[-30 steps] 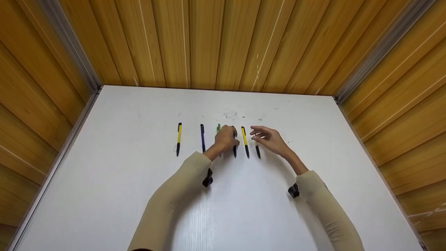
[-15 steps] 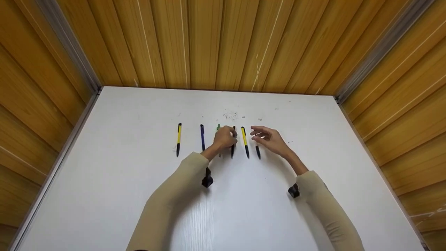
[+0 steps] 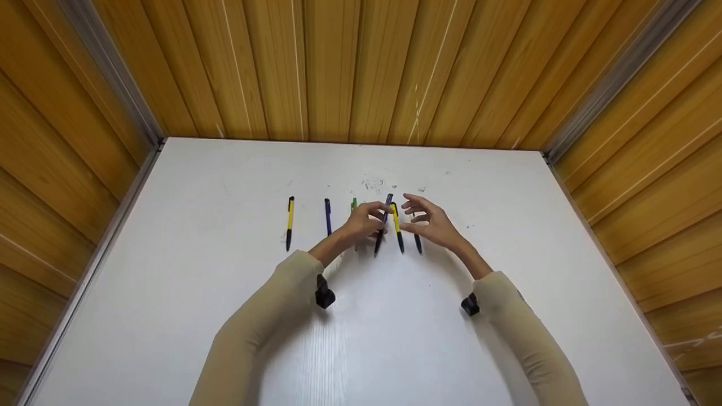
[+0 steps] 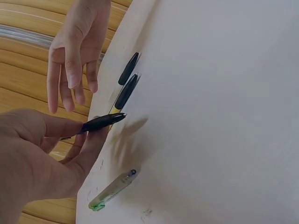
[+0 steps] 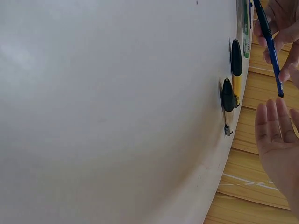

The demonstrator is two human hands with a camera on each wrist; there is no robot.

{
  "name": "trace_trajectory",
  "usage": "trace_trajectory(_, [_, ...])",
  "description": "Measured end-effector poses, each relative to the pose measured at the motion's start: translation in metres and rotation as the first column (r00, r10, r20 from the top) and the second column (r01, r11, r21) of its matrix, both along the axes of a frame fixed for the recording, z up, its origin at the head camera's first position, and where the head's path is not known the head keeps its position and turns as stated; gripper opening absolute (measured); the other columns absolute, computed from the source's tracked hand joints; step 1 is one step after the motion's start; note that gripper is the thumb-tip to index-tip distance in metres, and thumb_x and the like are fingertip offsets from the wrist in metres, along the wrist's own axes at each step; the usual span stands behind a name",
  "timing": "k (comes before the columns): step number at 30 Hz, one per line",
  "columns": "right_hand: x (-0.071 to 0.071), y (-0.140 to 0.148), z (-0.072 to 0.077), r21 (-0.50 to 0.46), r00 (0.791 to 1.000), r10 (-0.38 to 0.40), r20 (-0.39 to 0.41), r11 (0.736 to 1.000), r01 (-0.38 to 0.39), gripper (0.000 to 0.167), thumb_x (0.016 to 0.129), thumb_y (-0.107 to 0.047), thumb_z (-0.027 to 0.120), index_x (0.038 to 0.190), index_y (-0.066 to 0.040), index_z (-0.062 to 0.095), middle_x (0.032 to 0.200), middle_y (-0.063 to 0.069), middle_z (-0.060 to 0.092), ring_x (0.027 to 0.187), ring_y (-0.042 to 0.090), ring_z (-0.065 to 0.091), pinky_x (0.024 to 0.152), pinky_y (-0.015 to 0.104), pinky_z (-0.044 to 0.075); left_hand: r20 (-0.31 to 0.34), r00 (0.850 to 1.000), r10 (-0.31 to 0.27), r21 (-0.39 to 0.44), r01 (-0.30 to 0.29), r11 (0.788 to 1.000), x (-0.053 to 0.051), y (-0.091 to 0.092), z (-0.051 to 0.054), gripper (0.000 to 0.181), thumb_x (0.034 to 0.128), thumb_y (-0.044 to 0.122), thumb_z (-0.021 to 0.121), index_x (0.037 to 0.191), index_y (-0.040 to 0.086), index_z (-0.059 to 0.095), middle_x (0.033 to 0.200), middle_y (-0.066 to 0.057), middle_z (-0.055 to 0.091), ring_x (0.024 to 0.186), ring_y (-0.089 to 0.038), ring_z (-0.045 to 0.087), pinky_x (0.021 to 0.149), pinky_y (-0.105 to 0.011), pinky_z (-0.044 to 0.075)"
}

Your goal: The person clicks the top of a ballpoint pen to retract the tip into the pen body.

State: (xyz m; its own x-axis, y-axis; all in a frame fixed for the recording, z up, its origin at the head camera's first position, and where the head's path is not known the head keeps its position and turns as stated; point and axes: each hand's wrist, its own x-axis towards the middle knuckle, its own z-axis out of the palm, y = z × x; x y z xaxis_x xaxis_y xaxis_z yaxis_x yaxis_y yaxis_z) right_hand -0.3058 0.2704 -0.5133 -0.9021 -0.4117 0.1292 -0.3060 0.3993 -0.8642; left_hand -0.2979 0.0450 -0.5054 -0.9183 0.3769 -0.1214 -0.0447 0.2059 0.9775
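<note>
My left hand pinches a blue pen with a black grip, raised off the white table and tilted, its top end leaning right. In the right wrist view the held pen points its top end toward my right fingertips, with a small gap apparent. My right hand hovers with loosely extended fingers and holds nothing. Below and between the hands lies a yellow pen with a black grip. Another black-gripped pen lies partly hidden under my right hand. A clear pen with green parts lies beside my left hand.
Farther left on the white table lie a dark blue pen and a yellow and black pen, roughly parallel. Wood-patterned panels stand around the table's back and sides. Dark specks mark the surface behind the pens.
The blue pen, which lay on the table at my left fingers, is now lifted and tilted in my left hand. My left wrist has swung left and down; my right hand has shifted slightly.
</note>
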Motion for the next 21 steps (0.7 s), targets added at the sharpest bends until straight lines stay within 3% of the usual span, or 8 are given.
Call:
trace_trajectory(5, [0.001, -0.008, -0.001, 0.041, 0.999, 0.024, -0.04, 0.999, -0.022, 0.092, 0.082, -0.015, 0.087, 0.158, -0.009, 0.036, 0.146, 0.025, 0.05, 0.133, 0.044, 0.05, 0.109, 0.058, 0.048, -0.014, 1.0, -0.01, 0.066, 0.011, 0.998, 0.006, -0.007, -0.005, 0.038, 0.0939, -0.009, 0.055, 0.131, -0.002, 0.062, 0.129, -0.03, 0.059, 0.104, -0.039, 0.072, 0.089, -0.038, 0.063])
trace_trajectory(11, [0.006, -0.017, 0.002, 0.098, 0.992, 0.076, -0.104, 0.993, -0.066, 0.109, 0.075, -0.016, 0.092, 0.162, -0.009, 0.027, 0.149, 0.025, 0.045, 0.134, 0.048, 0.046, 0.109, 0.058, 0.046, -0.036, 0.999, -0.021, 0.173, 0.027, 0.985, 0.008, -0.015, -0.008, 0.044, 0.0956, -0.008, 0.057, 0.139, -0.001, 0.055, 0.132, -0.022, 0.055, 0.102, -0.03, 0.072, 0.091, -0.038, 0.063])
trace_trajectory(21, [0.009, -0.034, 0.007, 0.121, 0.98, 0.151, -0.131, 0.983, -0.135, 0.115, 0.075, -0.019, 0.093, 0.163, -0.01, 0.02, 0.153, 0.022, 0.042, 0.136, 0.046, 0.041, 0.111, 0.062, 0.042, -0.041, 0.999, 0.008, 0.286, 0.004, 0.958, 0.016, -0.039, -0.008, 0.049, 0.0949, -0.006, 0.061, 0.143, 0.0, 0.051, 0.127, -0.019, 0.054, 0.089, -0.012, 0.068, 0.09, -0.042, 0.063])
